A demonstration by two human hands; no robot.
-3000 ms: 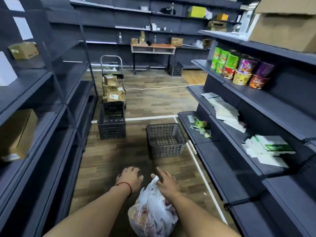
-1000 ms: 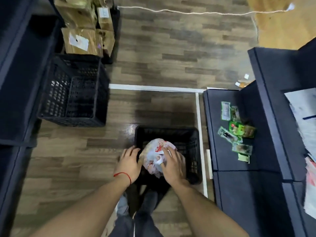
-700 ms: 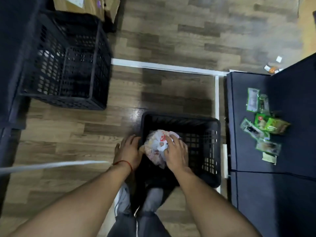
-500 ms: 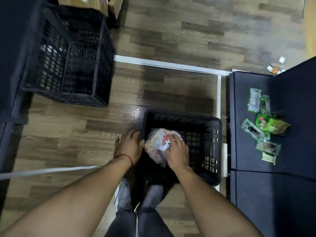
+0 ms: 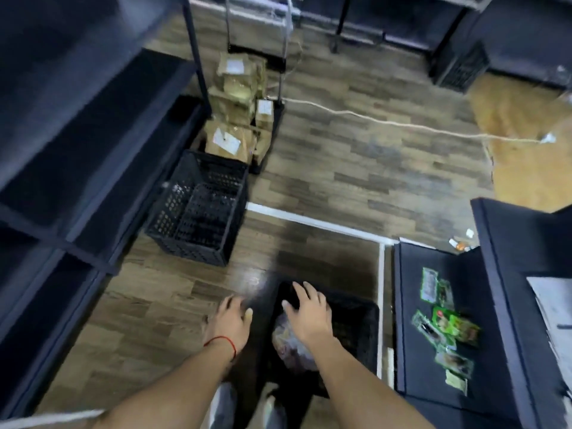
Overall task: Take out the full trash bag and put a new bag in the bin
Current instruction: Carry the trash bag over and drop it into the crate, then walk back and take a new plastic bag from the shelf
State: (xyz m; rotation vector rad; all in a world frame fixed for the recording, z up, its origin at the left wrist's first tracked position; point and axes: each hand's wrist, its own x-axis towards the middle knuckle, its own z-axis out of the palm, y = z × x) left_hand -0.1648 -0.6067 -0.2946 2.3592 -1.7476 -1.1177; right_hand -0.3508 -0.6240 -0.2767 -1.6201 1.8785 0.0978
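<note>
A full white plastic trash bag [image 5: 286, 345] with reddish contents lies inside a low black plastic crate [image 5: 359, 329] on the floor at my feet. My right hand [image 5: 308, 314] hovers over the bag with fingers spread, holding nothing. My left hand [image 5: 230, 318], with a red string at the wrist, is open just left of the crate above the wood floor. The frame is blurred by motion.
A taller black crate [image 5: 198, 212] stands to the left by dark shelving [image 5: 71, 144]. Behind it a hand cart carries cardboard parcels [image 5: 235, 119]. A low dark shelf [image 5: 439, 320] on the right holds green snack packets [image 5: 445, 326]. A white cord [image 5: 387, 122] crosses the floor.
Both hands let go of the trash bag, which now lies in the crate. The hands lifted and opened, and my view tilted up toward the aisle.
</note>
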